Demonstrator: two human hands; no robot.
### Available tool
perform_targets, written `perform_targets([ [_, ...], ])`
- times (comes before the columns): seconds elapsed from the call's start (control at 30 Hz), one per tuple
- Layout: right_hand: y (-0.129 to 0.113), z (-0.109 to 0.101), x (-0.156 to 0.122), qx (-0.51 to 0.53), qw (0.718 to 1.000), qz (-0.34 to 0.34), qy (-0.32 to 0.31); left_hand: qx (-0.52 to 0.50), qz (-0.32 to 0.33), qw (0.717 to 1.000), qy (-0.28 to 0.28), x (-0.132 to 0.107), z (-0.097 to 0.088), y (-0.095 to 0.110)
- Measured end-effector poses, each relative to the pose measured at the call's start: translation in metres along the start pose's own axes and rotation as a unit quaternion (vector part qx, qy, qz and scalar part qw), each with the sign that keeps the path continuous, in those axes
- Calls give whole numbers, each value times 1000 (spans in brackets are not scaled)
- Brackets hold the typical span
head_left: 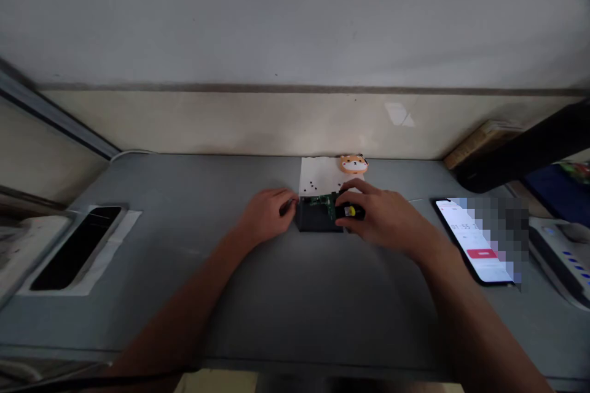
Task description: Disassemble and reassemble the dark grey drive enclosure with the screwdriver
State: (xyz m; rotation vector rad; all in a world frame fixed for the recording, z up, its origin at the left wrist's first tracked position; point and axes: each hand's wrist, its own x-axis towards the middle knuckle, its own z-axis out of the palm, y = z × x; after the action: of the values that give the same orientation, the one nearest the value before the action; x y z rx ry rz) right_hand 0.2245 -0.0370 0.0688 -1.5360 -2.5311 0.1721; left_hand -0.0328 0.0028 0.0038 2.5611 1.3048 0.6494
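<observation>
A small dark device (316, 218) with a green circuit board (322, 202) showing lies at the middle of the grey table (286, 295). My left hand (266, 216) rests against its left side, fingers curled round a thin dark tool. My right hand (385, 215) is closed on a black and yellow screwdriver (350, 212) at the device's right end. Behind the device lies a white paper (318, 173) with several small dark screws (313, 185) on it.
An orange animal-shaped figure (354, 164) sits by the paper at the wall. A lit phone (479, 239) lies to the right, a dark phone (76, 245) on white paper to the left. Grey equipment (562, 258) and a dark slanted object (525, 153) stand at the far right.
</observation>
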Motion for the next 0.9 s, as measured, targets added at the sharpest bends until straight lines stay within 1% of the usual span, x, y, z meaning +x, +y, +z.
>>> perform_targets([
  [0.1,-1,12,-2,11,1000,-8,-14,10,8,1000,-5,0,1,0],
  [0.2,-2,17,-3,16,1000,-16,-20,26,11,1000,-1,-1,3,0],
  [0.3,0,18,-2,37,999,-18,-17,37,15,999,6,-1,4,0],
  [0.43,2,19,-2,53,998,-16,-3,34,30,999,3,-1,3,1],
  [0.6,-1,21,-2,32,999,-9,-33,42,38,998,-10,-2,1,1],
  [0.8,-1,21,-4,41,998,-13,-44,42,52,997,-22,-1,0,2],
  [0.87,1,16,-6,63,998,-22,-23,40,54,997,-23,-1,0,1],
  [0.9,1,13,-6,80,996,-29,7,40,53,997,-25,-1,0,1],
])
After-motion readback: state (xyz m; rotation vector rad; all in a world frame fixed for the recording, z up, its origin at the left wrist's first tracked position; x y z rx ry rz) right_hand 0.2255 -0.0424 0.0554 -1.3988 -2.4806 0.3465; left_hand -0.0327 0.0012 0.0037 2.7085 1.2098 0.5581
